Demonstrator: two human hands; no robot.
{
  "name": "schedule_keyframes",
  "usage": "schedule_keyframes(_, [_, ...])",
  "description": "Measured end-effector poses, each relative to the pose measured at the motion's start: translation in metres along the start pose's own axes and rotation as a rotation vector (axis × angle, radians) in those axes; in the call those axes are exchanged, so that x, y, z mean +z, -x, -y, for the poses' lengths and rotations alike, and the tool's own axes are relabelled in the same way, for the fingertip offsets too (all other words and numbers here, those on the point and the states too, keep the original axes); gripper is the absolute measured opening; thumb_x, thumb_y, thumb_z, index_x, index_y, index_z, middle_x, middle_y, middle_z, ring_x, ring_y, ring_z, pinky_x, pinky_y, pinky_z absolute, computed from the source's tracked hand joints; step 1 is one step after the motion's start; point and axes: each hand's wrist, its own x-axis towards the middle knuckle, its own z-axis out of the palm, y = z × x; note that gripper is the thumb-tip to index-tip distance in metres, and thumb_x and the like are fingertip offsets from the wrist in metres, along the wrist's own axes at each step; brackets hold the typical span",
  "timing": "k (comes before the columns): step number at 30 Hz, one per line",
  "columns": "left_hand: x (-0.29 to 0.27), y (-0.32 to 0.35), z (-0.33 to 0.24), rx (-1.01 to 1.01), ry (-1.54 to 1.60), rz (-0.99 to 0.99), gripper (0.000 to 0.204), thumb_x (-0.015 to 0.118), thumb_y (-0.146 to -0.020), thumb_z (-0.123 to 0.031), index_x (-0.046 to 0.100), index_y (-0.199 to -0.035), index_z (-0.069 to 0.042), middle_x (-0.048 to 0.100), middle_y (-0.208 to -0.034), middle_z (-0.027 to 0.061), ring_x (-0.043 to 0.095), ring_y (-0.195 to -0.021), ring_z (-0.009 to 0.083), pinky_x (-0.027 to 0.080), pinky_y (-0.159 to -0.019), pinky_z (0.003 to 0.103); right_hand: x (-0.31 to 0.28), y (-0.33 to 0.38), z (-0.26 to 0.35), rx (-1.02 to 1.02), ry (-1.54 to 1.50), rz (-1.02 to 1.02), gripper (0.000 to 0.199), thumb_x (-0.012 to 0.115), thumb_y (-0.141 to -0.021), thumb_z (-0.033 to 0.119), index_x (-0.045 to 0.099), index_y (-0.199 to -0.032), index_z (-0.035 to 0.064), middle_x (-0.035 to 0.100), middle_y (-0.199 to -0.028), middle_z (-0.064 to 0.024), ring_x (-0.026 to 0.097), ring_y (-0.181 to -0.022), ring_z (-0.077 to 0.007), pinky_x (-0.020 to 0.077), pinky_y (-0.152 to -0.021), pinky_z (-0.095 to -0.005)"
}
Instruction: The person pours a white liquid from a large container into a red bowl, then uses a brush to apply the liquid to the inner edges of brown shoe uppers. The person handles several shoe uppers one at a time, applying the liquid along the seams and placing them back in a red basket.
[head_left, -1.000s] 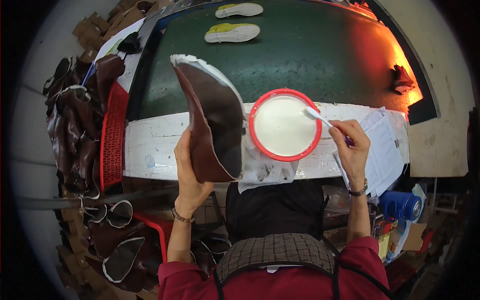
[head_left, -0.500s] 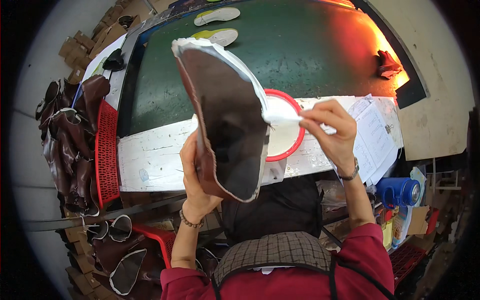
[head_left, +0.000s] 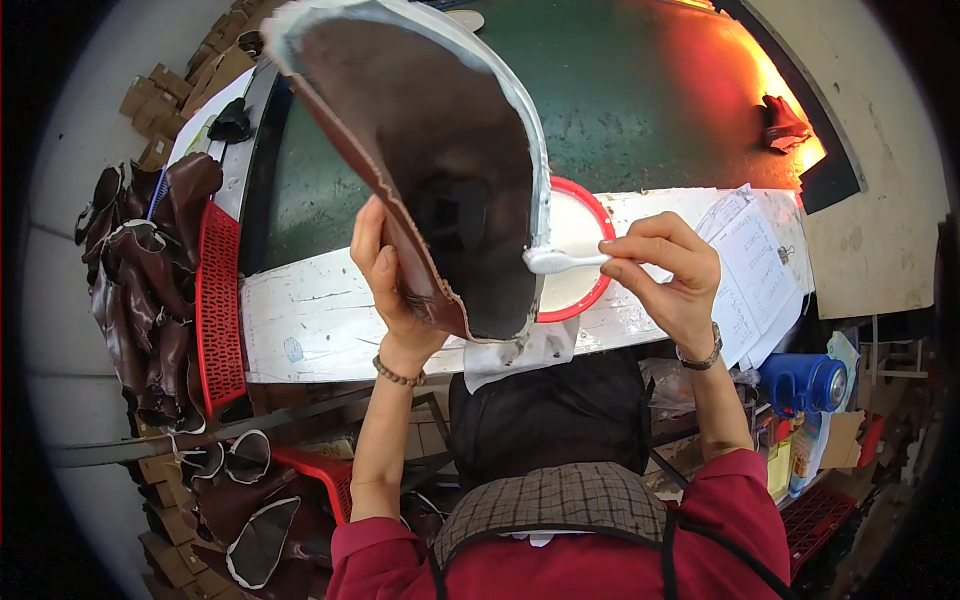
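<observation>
- L hand (head_left: 392, 290): fingers clamped on lower edge of brown leather shoe upper (head_left: 430, 170), held up, tilted, above white bench edge (head_left: 300, 320).
- Upper's rim carries a white glue band along top and right side.
- R hand (head_left: 668, 275): fingers pinched on white brush (head_left: 560, 262), bristle end touching upper's right rim.
- Red-rimmed glue bowl (head_left: 585, 235) on bench, partly hidden behind upper.
- Paper sheets (head_left: 750, 270) just right of R hand.
- Red crate (head_left: 218, 300) w/ brown leather pieces (head_left: 150, 270) at far left.
- Blue jug (head_left: 805, 382) lower right.
</observation>
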Motion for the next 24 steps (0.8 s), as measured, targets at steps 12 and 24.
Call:
schedule_keyframes(12, [0.02,0.001,0.071,0.261,-0.032,-0.156,0.065,0.061,-0.096,-0.036,0.028,-0.151,-0.023,0.021,-0.154,0.0235,0.028,-0.14,0.0436,0.034,-0.109,0.053,-0.003,0.003,0.021,0.052,-0.002,0.084,0.02,0.083,-0.073,0.004,0.078,-0.093,0.005,0.065,-0.082,-0.0053,0.06,-0.066,-0.012,0.0463,-0.055,-0.0248])
schedule_keyframes(24, [-0.048,-0.01,0.017,-0.46,0.242,-0.105,0.068,0.081,-0.073,-0.003,0.051,-0.135,-0.004,0.058,-0.121,0.0192,0.059,-0.105,0.0296,0.053,-0.081,0.04,-0.019,0.015,-0.029,0.327,0.344,0.073,0.012,0.077,-0.083,0.015,0.077,-0.09,0.0061,0.067,-0.076,-0.0036,0.059,-0.058,-0.0136,0.0428,-0.052,-0.0265])
